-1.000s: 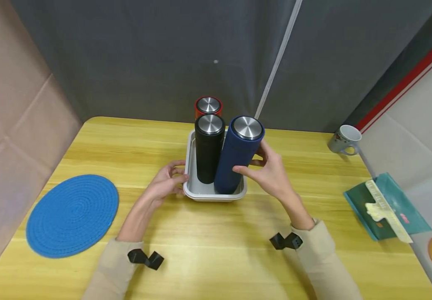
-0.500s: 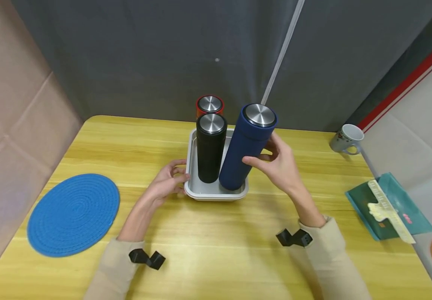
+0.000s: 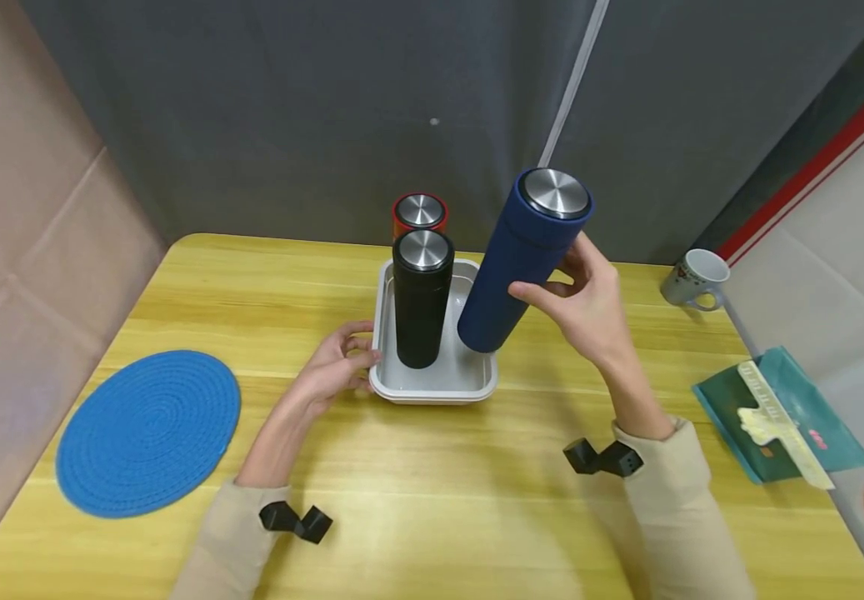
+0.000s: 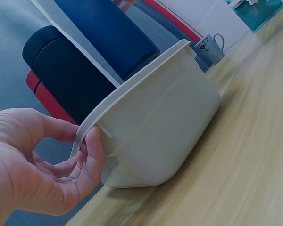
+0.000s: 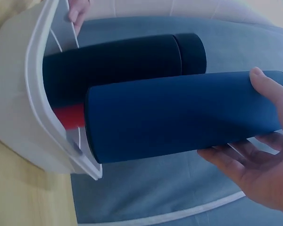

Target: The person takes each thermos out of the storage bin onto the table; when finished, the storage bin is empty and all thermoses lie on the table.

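Note:
My right hand (image 3: 585, 304) grips a blue thermos bottle (image 3: 525, 254) with a steel-topped lid, fingers behind it and thumb in front. The bottle leans to the right, and in the right wrist view its base is level with the rim of a white plastic bin (image 5: 35, 94). With thumb and fingers, my left hand (image 4: 47, 160) pinches the bin's rim at its left side. Inside the bin stands a black thermos bottle (image 3: 422, 308). Behind that one is a red thermos bottle (image 3: 420, 212), mostly hidden by it.
A round blue woven placemat (image 3: 150, 429) lies at the left of the wooden table (image 3: 417, 492). At the right are a patterned mug (image 3: 694, 277) and a teal pouch (image 3: 776, 417) with a pale clip across it. A grey curtain (image 3: 289, 117) hangs behind the table.
My right hand has lifted the blue thermos bottle up and to the right, out of the bin's bottom, and it tilts more. The left hand stays on the rim.

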### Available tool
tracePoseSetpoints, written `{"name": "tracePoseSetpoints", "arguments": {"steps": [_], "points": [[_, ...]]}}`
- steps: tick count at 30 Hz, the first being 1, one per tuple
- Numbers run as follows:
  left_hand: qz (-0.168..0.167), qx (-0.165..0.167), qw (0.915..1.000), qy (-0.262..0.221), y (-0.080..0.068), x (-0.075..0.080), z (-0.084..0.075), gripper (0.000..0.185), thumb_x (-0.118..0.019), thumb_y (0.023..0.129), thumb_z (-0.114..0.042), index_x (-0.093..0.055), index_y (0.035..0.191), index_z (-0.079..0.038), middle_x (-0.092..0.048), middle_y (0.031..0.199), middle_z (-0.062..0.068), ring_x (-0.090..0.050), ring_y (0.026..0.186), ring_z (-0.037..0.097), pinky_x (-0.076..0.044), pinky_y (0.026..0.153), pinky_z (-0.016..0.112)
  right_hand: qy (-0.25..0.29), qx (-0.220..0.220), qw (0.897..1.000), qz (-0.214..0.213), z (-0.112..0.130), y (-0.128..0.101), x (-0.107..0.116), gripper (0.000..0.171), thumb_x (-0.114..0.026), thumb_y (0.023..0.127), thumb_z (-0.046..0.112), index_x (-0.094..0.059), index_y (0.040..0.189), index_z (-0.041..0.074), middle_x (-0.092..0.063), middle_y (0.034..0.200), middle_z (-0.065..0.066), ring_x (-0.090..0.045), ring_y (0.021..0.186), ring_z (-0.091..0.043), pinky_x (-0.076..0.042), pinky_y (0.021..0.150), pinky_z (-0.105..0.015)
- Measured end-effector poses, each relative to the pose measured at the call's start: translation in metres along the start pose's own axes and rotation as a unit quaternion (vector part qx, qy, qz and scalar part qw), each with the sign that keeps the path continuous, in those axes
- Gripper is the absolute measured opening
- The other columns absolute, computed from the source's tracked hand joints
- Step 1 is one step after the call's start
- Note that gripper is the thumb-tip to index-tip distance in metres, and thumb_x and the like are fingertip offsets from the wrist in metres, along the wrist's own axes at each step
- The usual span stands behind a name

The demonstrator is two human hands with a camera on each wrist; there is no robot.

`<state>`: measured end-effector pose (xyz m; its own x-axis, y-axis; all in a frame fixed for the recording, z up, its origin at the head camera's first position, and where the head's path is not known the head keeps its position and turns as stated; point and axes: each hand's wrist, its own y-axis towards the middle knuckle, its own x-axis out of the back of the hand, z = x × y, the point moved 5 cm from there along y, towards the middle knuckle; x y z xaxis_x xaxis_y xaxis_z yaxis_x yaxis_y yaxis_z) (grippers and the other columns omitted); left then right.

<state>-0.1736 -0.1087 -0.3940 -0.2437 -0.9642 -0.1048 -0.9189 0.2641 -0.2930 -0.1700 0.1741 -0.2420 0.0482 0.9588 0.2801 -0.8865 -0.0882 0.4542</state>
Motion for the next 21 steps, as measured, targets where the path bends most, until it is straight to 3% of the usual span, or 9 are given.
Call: {"name": "tracePoseSetpoints", "arguments": {"steps": [13,21], "points": [[0.000,0.002,1.0000,-0.001,-0.001,0.001,-0.001,0.057,-0.055,0.092,0.004,-0.031,0.143,0.000,-0.047,0.111,0.019,-0.056,0.075,0.020,-0.054,0.058,0.028,-0.021,-0.009,0.997,-0.072,0.002,0.001,0.025,0.058,-0.077,0.078,0.000,-0.056,0.131,0.008,-0.061,0.119,-0.009,-0.062,0.099,-0.020,-0.055,0.079,-0.022],[-0.001,0.003,1.0000,-0.006,-0.001,-0.002,-0.001,0.053,-0.056,0.092,0.004,-0.033,0.140,0.000,-0.048,0.109,0.015,-0.056,0.076,0.019,-0.055,0.059,0.027,-0.057,-0.043,0.994,-0.081,-0.034,0.002,0.040,0.062,-0.080,0.080,0.011,-0.052,0.135,0.014,-0.060,0.122,-0.007,-0.060,0.104,-0.018,-0.054,0.082,-0.023]]}}
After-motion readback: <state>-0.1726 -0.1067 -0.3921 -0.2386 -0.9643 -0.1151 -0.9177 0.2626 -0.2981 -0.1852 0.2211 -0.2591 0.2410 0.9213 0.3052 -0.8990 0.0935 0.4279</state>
